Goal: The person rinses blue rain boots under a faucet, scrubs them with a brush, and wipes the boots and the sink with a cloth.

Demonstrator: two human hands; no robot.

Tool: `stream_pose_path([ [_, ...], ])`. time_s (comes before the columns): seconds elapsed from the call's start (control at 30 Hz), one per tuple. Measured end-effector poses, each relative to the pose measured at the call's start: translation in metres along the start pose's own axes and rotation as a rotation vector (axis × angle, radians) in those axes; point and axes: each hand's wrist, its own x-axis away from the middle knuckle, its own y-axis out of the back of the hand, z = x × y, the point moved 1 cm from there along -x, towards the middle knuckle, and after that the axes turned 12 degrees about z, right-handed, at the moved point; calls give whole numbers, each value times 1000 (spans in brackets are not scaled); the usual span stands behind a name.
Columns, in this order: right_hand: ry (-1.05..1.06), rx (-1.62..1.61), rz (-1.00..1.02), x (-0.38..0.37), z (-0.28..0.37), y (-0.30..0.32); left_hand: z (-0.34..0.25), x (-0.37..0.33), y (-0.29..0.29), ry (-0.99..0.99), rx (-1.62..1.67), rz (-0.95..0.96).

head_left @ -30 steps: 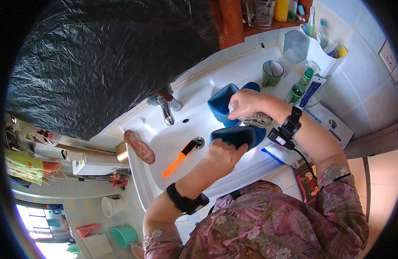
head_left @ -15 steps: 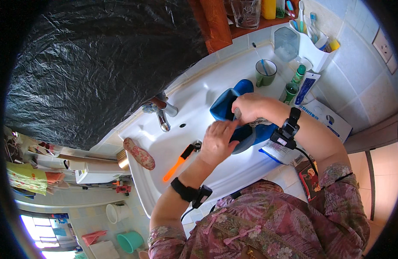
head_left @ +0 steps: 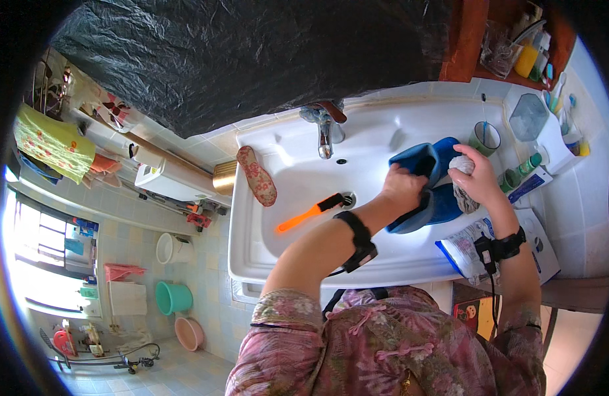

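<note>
A: Where did you have the boots, and what was in your hands?

B: Both blue boots were on the right side of the white sink point(head_left: 281, 256), mouths toward your left. The far boot point(head_left: 444, 155) and the near boot point(head_left: 433, 210) lay close together. Your right hand point(head_left: 479, 179) was curled round a crumpled grey-white cloth point(head_left: 462, 173), just above the boots. Your left hand point(head_left: 405, 189) was at the boot mouths, fingers bent over the edge.

A: Were you gripping there?

B: Couldn't tell. Your own knuckles hid the fingertips, so that may have been a firm pinch or just a rest.

A: How would you have rated the handling?

B: Looked like rubber: fairly light, bendy at the shaft, probably stiffer at foot and sole. Not fragile. Likely slippery if wet. Your cloth looked soft, easy to bunch.

A: Best hold?

B: Mouth edge, fingers inside and thumb outside; your other choice was round the ankle. The shaft wall probably gave under a squeeze, so the edge suited you better.

A: Anything else near you?

B: Orange brush point(head_left: 311, 213), bristles beside the drain point(head_left: 348, 199); flowered insole point(head_left: 257, 176) on the sink's left edge; faucet point(head_left: 325, 138) at the back.
</note>
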Motion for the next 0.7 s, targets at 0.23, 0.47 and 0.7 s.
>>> stream_pose_path([
  [0.23,100,-162,-75,10,-20,2,50,90,-46,363,998,-364],
  [0.47,34,-268,60,14,-17,-41,65,198,-38,121,2379,-582],
  [0.7,-18,-201,270,6,13,-89,78,251,6,355,791,-741],
])
